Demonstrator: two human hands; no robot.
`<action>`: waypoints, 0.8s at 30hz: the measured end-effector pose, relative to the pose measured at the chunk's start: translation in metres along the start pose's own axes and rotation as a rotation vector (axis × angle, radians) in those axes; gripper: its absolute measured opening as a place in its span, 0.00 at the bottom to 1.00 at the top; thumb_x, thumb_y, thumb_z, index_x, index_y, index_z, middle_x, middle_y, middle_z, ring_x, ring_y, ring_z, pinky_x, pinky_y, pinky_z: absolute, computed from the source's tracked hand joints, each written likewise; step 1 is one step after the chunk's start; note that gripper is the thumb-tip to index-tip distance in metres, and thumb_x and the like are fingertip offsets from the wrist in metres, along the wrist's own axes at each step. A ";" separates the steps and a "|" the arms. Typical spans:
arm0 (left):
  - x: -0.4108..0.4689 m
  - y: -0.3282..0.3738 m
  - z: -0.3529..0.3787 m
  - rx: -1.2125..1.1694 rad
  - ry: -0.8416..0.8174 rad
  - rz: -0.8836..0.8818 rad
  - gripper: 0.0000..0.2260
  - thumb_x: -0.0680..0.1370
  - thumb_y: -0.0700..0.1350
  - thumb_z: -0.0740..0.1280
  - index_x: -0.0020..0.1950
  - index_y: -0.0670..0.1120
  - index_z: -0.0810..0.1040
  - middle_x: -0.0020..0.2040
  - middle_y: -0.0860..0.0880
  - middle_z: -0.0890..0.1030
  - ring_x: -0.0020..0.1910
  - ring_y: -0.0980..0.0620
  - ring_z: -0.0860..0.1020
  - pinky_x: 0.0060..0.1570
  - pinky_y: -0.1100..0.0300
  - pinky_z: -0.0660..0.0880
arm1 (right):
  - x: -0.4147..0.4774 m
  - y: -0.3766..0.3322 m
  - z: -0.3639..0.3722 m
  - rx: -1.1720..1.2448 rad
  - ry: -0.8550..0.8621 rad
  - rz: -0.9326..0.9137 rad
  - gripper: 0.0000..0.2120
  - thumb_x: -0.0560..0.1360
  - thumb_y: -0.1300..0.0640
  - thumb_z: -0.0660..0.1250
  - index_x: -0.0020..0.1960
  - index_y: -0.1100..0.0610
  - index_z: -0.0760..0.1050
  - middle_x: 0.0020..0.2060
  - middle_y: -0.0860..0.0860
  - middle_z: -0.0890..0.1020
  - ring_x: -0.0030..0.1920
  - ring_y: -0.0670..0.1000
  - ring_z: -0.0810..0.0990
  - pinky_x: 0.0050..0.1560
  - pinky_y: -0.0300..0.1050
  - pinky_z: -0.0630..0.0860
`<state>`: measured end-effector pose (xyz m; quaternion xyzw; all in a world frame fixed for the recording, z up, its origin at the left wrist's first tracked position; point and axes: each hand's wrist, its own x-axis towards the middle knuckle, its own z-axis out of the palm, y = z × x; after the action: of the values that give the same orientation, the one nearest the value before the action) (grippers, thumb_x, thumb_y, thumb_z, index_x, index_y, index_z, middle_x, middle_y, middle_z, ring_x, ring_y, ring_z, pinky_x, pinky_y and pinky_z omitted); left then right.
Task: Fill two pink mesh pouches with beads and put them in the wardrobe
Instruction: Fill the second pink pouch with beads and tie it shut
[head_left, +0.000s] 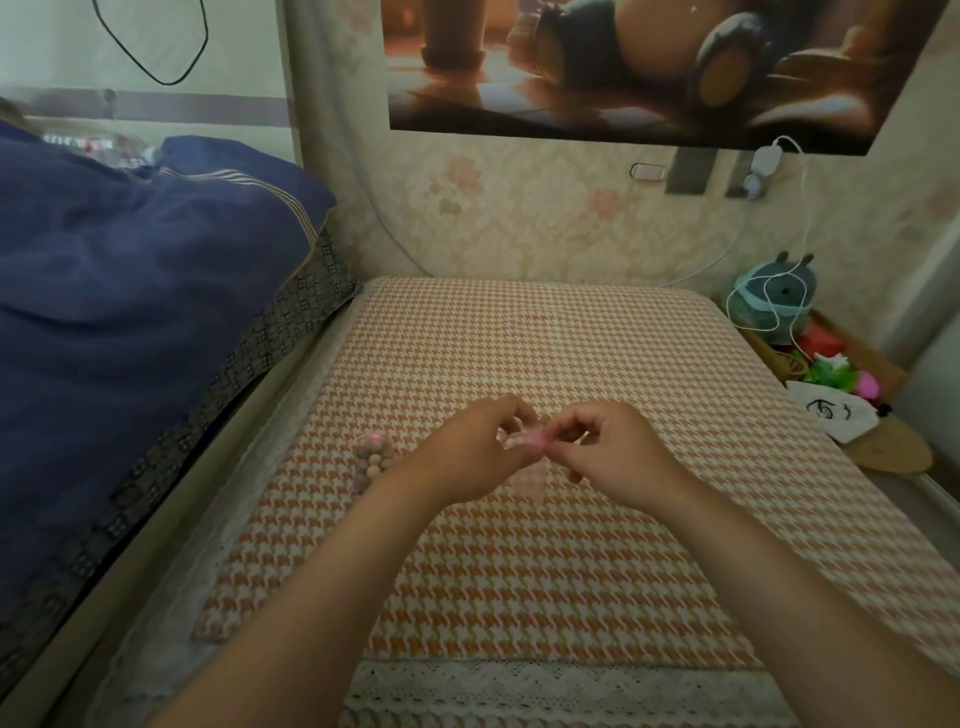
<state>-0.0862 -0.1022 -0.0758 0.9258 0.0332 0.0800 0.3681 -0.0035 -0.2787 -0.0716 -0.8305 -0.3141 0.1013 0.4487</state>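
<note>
Forearms reach in from the near edge over the houndstooth-covered bench, and the hands meet above its middle. The left hand and right hand each pinch the neck of a pink mesh pouch with curled fingers, probably drawing it closed. Its body hangs straight down from between them, long axis upright, and whether it touches the cloth is unclear. A second pouch, packed with beads, lies on the bench just left of the left hand, the nearer one to fetch it. No wardrobe shows.
</note>
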 end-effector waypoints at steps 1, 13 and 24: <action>0.001 -0.001 0.001 0.013 0.018 0.043 0.08 0.77 0.55 0.68 0.55 0.60 0.75 0.55 0.56 0.76 0.48 0.57 0.78 0.51 0.54 0.79 | 0.001 0.001 -0.001 -0.022 -0.003 -0.009 0.04 0.76 0.57 0.76 0.44 0.48 0.84 0.38 0.49 0.86 0.32 0.49 0.85 0.36 0.45 0.82; 0.006 0.003 -0.006 0.001 -0.047 0.085 0.04 0.77 0.48 0.71 0.48 0.57 0.79 0.40 0.58 0.83 0.32 0.56 0.81 0.37 0.53 0.81 | 0.009 0.003 -0.012 0.069 -0.132 0.051 0.04 0.77 0.64 0.73 0.46 0.59 0.86 0.33 0.40 0.85 0.33 0.48 0.86 0.32 0.32 0.75; 0.004 -0.002 -0.012 0.009 0.003 0.103 0.05 0.78 0.46 0.70 0.44 0.56 0.80 0.37 0.58 0.79 0.37 0.58 0.77 0.38 0.63 0.76 | 0.009 0.000 -0.010 0.044 -0.230 0.002 0.02 0.74 0.56 0.77 0.45 0.52 0.85 0.37 0.48 0.86 0.35 0.46 0.82 0.39 0.41 0.81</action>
<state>-0.0843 -0.0924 -0.0676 0.9277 -0.0134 0.1000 0.3594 0.0077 -0.2797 -0.0647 -0.8038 -0.3604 0.2032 0.4276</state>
